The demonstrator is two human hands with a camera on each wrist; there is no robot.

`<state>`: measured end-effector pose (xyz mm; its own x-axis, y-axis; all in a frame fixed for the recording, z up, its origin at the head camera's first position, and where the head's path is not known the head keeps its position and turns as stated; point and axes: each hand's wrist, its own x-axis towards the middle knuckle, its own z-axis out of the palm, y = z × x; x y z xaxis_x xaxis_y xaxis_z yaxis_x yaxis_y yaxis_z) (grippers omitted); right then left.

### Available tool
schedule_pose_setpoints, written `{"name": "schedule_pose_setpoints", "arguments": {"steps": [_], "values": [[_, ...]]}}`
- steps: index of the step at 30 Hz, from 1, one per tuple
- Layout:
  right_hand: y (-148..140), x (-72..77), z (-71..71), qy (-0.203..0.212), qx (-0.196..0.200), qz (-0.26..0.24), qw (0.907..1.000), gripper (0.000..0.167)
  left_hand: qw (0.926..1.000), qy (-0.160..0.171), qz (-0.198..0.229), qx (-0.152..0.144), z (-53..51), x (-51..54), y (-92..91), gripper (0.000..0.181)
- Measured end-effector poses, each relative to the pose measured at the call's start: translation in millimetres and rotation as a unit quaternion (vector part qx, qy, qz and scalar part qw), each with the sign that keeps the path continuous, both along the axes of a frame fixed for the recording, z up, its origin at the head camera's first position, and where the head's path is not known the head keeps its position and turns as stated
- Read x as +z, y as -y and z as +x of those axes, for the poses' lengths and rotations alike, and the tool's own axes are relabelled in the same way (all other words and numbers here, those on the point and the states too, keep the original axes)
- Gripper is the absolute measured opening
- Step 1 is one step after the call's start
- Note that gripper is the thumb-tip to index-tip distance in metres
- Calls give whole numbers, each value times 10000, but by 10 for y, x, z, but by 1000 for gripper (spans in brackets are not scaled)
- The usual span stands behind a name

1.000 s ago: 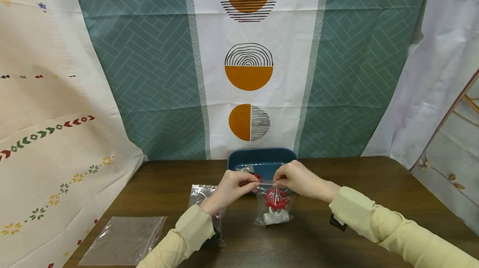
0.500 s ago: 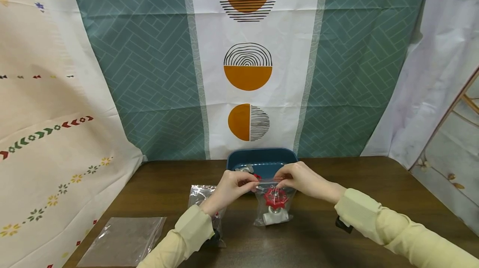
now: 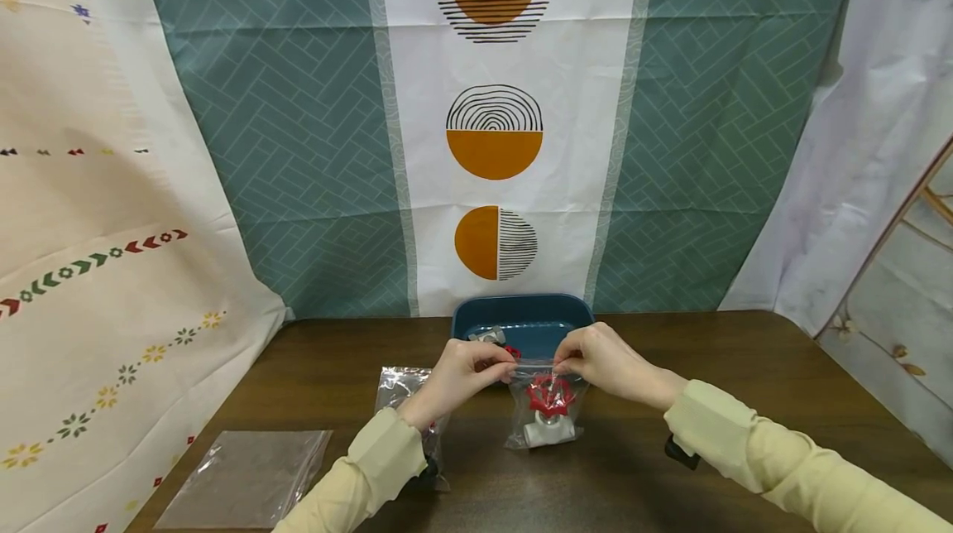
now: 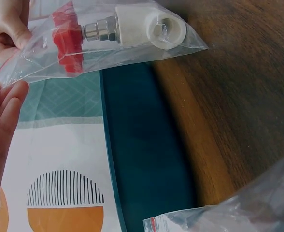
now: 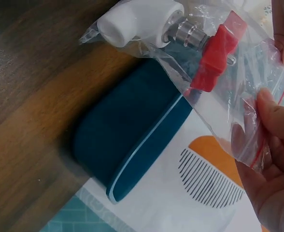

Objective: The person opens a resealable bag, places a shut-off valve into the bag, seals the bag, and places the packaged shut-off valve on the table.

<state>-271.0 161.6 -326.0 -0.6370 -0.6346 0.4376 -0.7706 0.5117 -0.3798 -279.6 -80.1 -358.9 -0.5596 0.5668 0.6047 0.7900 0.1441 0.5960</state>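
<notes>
A clear zip bag (image 3: 518, 417) holds a white valve (image 3: 549, 429) with a red handwheel (image 3: 549, 396) and a metal stem (image 4: 100, 30). At the bag's upper left corner, the left hand (image 3: 463, 373) pinches the top edge between thumb and fingers. The right hand (image 3: 612, 363) pinches the same edge farther right, its thumb on the red-lined seal in the right wrist view. Between the hands, the bag hangs upright just in front of a dark blue bin (image 3: 547, 338). Part of the bin is hidden behind the hands.
Inside the bin lies another valve (image 3: 487, 336), grey-white with red. A second filled zip bag (image 3: 395, 388) lies on the table (image 3: 633, 483), partly behind the left wrist. A flat zip bag (image 3: 246, 475) rests at the left. Patterned cloth (image 3: 320, 144) hangs behind.
The right hand has shifted slightly right along the bag's top edge, its fingers loosening and then pinching again. The left hand and the bag have stayed almost still.
</notes>
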Motion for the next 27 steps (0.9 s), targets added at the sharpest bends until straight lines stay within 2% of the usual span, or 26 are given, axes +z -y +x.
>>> {"name": "schedule_pose_setpoints", "arguments": {"steps": [5,12,19,27], "values": [[-30,-21,-22,260,22,4,9997,4,9999,21,-74,101,38,34,-13,8],[-98,-22,-36,482,-11,110,9988,10,10000,-48,-63,42,241,253,-26,10],[-132,-47,-22,240,-33,41,9997,4,9999,-75,-80,86,267,262,-16,9],[-111,-67,-3,31,-95,-97,9999,13,9999,-4,-85,54,278,272,-14,10]]}}
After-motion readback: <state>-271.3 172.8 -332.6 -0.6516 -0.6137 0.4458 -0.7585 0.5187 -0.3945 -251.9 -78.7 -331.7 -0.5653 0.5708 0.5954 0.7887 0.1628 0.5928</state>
